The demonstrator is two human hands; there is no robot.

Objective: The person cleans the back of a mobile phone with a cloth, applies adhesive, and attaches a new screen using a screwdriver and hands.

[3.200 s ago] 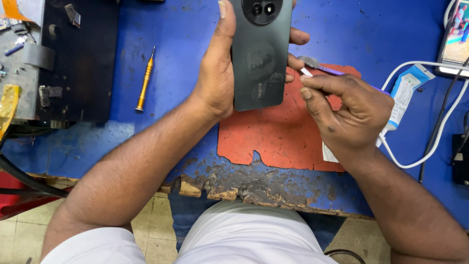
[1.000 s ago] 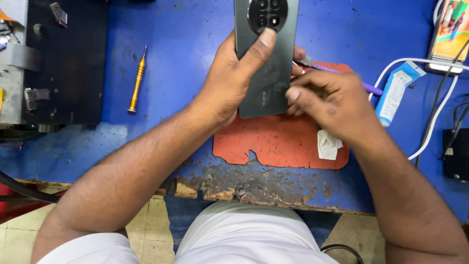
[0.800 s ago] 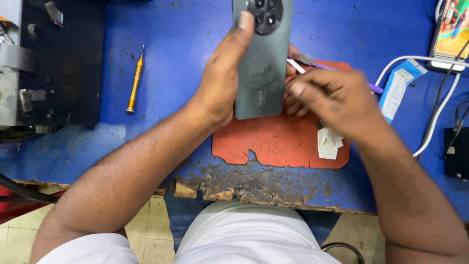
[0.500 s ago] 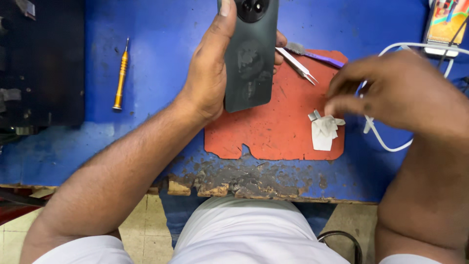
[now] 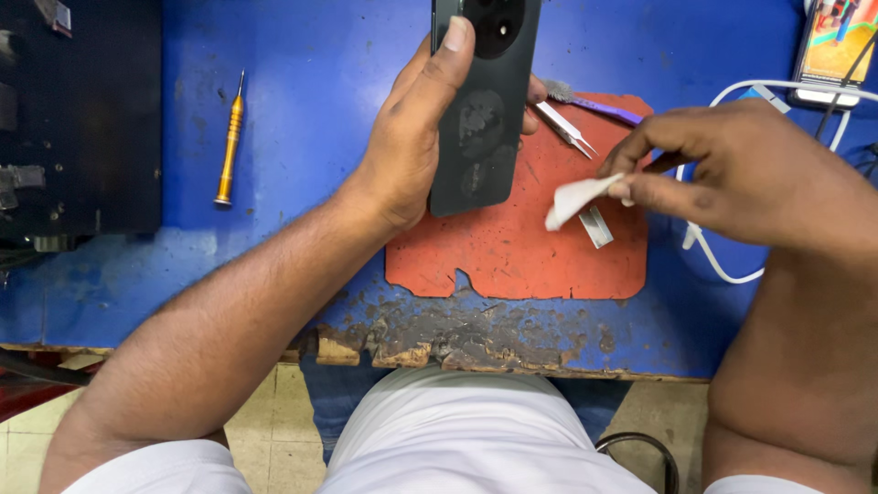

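- Over the bench's far edge, a dark phone (image 5: 483,101) is gripped back-up by the left hand (image 5: 412,146), keeping its back accessible.
- Above the red mat (image 5: 521,247), a white scrap (image 5: 574,199) is pinched by the right hand (image 5: 732,174).

The bench (image 5: 274,137) has a blue top, badly worn along its near edge, where the covering has flaked away to a rough brown patch. An orange-red mat (image 5: 521,256) with a notched near edge lies on it in the middle. On the mat rest a pair of tweezers (image 5: 567,130), a purple-handled tool (image 5: 594,105) just beyond them, and a small pale strip (image 5: 596,226). Well to the left, a yellow screwdriver (image 5: 229,142) lies on the bare blue. A black machine (image 5: 73,119) stands at the far left. At the right a white cable (image 5: 722,270) loops over the top, and a phone with a lit screen (image 5: 837,41) lies in the far right corner.
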